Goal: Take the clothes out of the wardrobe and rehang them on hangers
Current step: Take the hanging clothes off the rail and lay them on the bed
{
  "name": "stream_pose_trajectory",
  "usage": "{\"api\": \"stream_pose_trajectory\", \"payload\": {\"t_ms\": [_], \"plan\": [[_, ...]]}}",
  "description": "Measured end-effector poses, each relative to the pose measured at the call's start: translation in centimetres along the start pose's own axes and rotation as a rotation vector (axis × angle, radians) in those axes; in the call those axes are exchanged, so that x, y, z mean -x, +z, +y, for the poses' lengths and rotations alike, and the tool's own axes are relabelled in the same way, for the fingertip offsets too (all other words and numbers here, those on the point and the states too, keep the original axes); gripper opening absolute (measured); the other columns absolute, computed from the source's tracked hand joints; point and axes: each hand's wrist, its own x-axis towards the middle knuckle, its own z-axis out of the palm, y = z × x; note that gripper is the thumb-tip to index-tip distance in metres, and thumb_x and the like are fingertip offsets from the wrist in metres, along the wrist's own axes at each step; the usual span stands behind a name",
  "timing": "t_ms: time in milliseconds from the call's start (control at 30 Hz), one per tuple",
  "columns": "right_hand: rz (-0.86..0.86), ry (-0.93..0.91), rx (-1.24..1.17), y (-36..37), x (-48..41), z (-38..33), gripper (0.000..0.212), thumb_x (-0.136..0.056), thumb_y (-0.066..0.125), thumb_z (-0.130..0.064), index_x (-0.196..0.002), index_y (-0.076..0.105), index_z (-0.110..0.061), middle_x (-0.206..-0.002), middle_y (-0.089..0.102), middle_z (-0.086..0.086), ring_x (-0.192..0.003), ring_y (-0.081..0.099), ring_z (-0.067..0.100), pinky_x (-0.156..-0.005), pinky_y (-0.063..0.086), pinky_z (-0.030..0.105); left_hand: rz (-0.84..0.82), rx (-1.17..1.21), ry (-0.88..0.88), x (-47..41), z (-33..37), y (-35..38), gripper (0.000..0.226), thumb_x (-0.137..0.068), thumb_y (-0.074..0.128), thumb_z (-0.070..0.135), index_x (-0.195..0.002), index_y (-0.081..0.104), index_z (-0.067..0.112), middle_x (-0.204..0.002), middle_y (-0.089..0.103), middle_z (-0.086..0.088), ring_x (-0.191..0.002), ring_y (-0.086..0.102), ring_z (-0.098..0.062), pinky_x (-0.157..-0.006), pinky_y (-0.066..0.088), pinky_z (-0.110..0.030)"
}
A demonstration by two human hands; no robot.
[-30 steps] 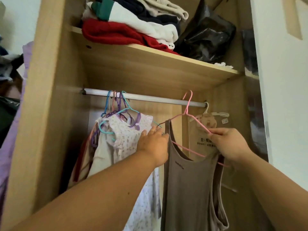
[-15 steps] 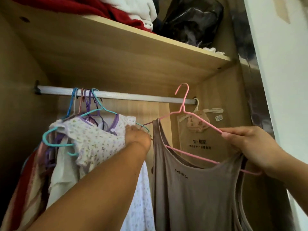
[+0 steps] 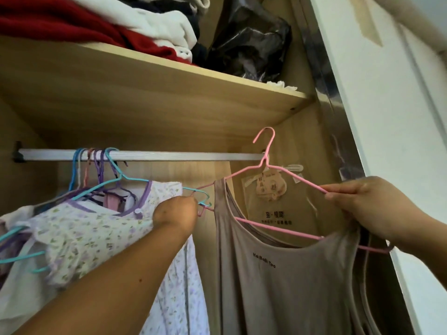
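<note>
1. The pink hanger (image 3: 278,228) is at the right end of the wardrobe, tilted, with its left end higher than its right. Its hook rises above the right end of the rail (image 3: 169,155); I cannot tell if it touches the rail.
2. A grey-brown tank top (image 3: 278,286) hangs on the pink hanger, one strap over each arm, its body dropping out of view.
3. The right hand (image 3: 377,213) pinches the hanger's upper right arm between thumb and forefinger, and its other fingers are curled by the top's right strap.
4. The left hand (image 3: 176,213) is at the shoulder of a floral top (image 3: 96,238), just where the pink hanger's left end meets the tip of a teal hanger (image 3: 135,180). Its fingers curl away from the camera, so I cannot tell what they hold, if anything.
5. The floral top hangs on the teal hanger, bunched with other hangers at the left of the rail.
6. A packet (image 3: 271,189) hangs at the back behind the pink hanger.
7. On the shelf (image 3: 169,76) above lie folded clothes (image 3: 60,25) in red and white, with a black plastic bag (image 3: 249,39) to their right.
</note>
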Motion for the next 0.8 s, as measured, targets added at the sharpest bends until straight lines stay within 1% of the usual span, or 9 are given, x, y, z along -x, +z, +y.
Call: {"api": "stream_pose_trajectory", "payload": {"t_ms": [67,167,267,333,433,567,633,700,800], "plan": [[-0.022,-0.016,0.042,0.1,0.0,-0.6,0.022,-0.095,0.054,-0.023,-0.108,0.071,-0.023,-0.077,0.063,-0.017,-0.076,0.060,0.010,-0.054,0.044,0.017,-0.017,0.014,0.006,-0.1,0.0,0.0,0.041,-0.094,0.042,0.008,-0.129,0.056,0.024,-0.121,0.062,-0.005,-0.110,0.060,-0.024,-0.089,0.048,-0.032],[-0.043,-0.090,0.158,0.9,0.0,-1.9,0.023,-0.095,0.052,-0.028,-0.110,0.069,-0.029,-0.088,0.067,-0.013,-0.075,0.056,0.004,-0.053,0.042,0.016,-0.047,0.019,0.001,0.2,-0.2,0.0,0.039,-0.091,0.045,0.008,-0.126,0.058,0.022,-0.118,0.062,-0.006,-0.108,0.060,-0.025,-0.087,0.048,-0.032],[-0.045,-0.200,0.336,2.2,0.3,-3.9,0.026,-0.096,0.049,-0.030,-0.114,0.067,-0.033,-0.099,0.068,-0.010,-0.078,0.057,0.007,-0.061,0.047,0.017,-0.066,0.026,-0.023,0.5,-0.4,0.3,0.038,-0.090,0.047,0.007,-0.124,0.058,0.019,-0.119,0.060,-0.007,-0.109,0.058,-0.026,-0.088,0.047,-0.032],[-0.036,-0.297,0.437,3.2,0.6,-5.4,0.028,-0.097,0.047,-0.028,-0.117,0.066,-0.033,-0.106,0.069,-0.009,-0.082,0.057,0.008,-0.064,0.043,0.014,-0.067,0.041,-0.034,0.6,-0.3,0.4,0.037,-0.091,0.046,0.007,-0.124,0.058,0.019,-0.119,0.060,-0.007,-0.109,0.058,-0.027,-0.088,0.048,-0.033],[-0.046,-0.368,0.489,5.0,0.4,-6.5,0.029,-0.098,0.045,-0.026,-0.117,0.066,-0.033,-0.096,0.070,-0.006,-0.080,0.063,0.012,-0.061,0.044,0.015,-0.036,0.093,-0.042,0.3,-0.1,0.5,0.040,-0.091,0.045,0.005,-0.124,0.059,0.021,-0.120,0.060,-0.008,-0.110,0.059,-0.027,-0.087,0.048,-0.033],[-0.020,-0.264,0.539,5.6,-1.1,-5.4,0.027,-0.097,0.046,-0.025,-0.106,0.071,-0.031,-0.082,0.067,-0.005,-0.068,0.061,0.012,-0.048,0.043,0.018,-0.034,0.103,-0.019,0.0,-0.2,0.3,0.044,-0.088,0.045,0.000,-0.124,0.059,0.022,-0.119,0.060,-0.007,-0.108,0.059,-0.027,-0.084,0.048,-0.032],[-0.012,-0.206,0.524,5.5,-1.6,-4.3,0.027,-0.096,0.045,-0.029,-0.107,0.070,-0.030,-0.084,0.068,-0.004,-0.066,0.060,0.012,-0.045,0.040,0.018,-0.036,0.104,-0.012,0.0,-0.5,0.5,0.047,-0.086,0.045,-0.002,-0.124,0.059,0.022,-0.115,0.061,-0.006,-0.106,0.060,-0.027,-0.082,0.049,-0.032],[-0.022,-0.173,0.514,5.4,-1.8,-3.3,0.030,-0.097,0.043,-0.032,-0.113,0.068,-0.031,-0.093,0.070,-0.002,-0.071,0.061,0.015,-0.047,0.044,0.020,-0.030,0.111,-0.003,0.1,-0.7,0.8,0.047,-0.085,0.044,-0.003,-0.121,0.060,0.023,-0.111,0.062,-0.005,-0.102,0.061,-0.025,-0.078,0.048,-0.030],[-0.018,-0.159,0.467,5.3,-1.8,-2.5,0.030,-0.097,0.044,-0.027,-0.116,0.067,-0.030,-0.101,0.070,-0.002,-0.085,0.064,0.019,-0.060,0.054,0.027,-0.021,0.096,0.018,0.1,-1.0,1.2,0.047,-0.084,0.043,-0.004,-0.119,0.059,0.023,-0.108,0.063,-0.003,-0.099,0.061,-0.023,-0.074,0.045,-0.028]]}}
